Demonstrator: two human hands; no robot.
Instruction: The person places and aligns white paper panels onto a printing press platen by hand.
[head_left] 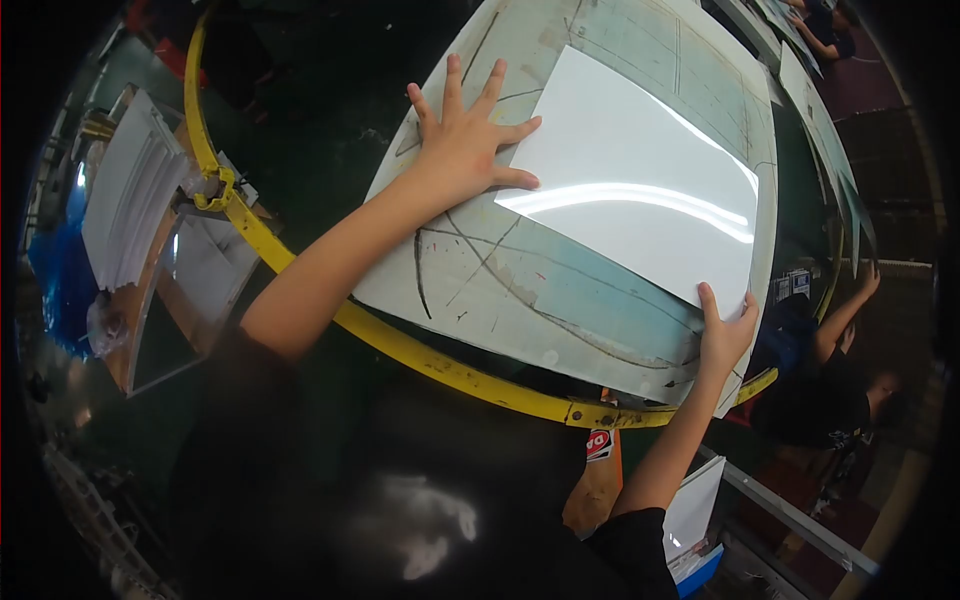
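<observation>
2 hands work a glossy white sheet (pixel 640 190) lying at the centre and upper right of the frame on a scuffed, line-marked worktop (pixel 500 280) edged by a yellow rail (pixel 400 350). The left hand (pixel 465 140) is spread wide and flat, fingers fanned, its fingertips and thumb just on the sheet's left edge while the palm presses the worktop. The right hand (pixel 725 335) has its fingers on the sheet's lower right corner, near the worktop's edge; whether it pinches the corner or only presses it I cannot tell.

To do this well, I judge the left hand should keep even, flat pressure so the sheet cannot skate on the smooth surface, while the right hand nudges the corner gently. Touching edges only would spare the shiny face from prints. Bending the corner sharply could crease it.

At the left of the frame lies a stack of white sheets (pixel 130 200); another person (pixel 840 390) sits at the lower right.
</observation>
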